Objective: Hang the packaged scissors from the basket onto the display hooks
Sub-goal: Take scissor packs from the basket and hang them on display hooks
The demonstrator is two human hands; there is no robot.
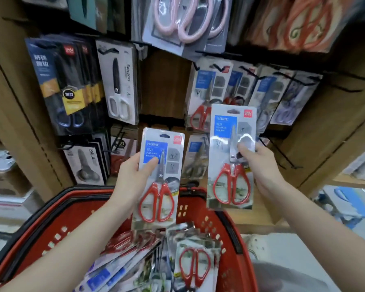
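Below both hands the basket [211,226] holds a heap of loose packs [195,264]. Above it the left hand [131,175] grips the left pack [159,175] by its left edge, thumb across the blue label, so the pack stands upright to that hand's right. The right hand [261,173], higher, pinches the right pack [232,157] by its right edge, thumb over the blades. A bare hook [282,156] juts out just right of that hand. Directly beyond the right pack, hung packs [207,95] of the same red scissors crowd the wall.
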